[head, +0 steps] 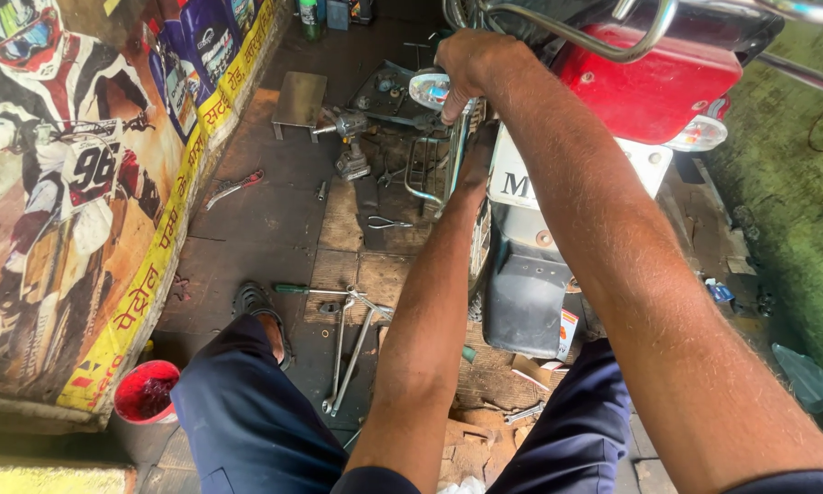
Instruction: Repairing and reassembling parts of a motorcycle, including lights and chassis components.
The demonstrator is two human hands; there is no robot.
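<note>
Hands reach forward to the rear of a red motorcycle (654, 87). The right hand (474, 62) curls shut over the top of a chrome shock absorber (459, 137), a shiny slim cylinder standing nearly upright beside the wheel. The left hand (474, 169) is mostly hidden behind it, so its grip cannot be told. Wrenches (352, 348), pliers (389, 222) and a cordless drill (349, 142) lie on the floor (265, 220).
</note>
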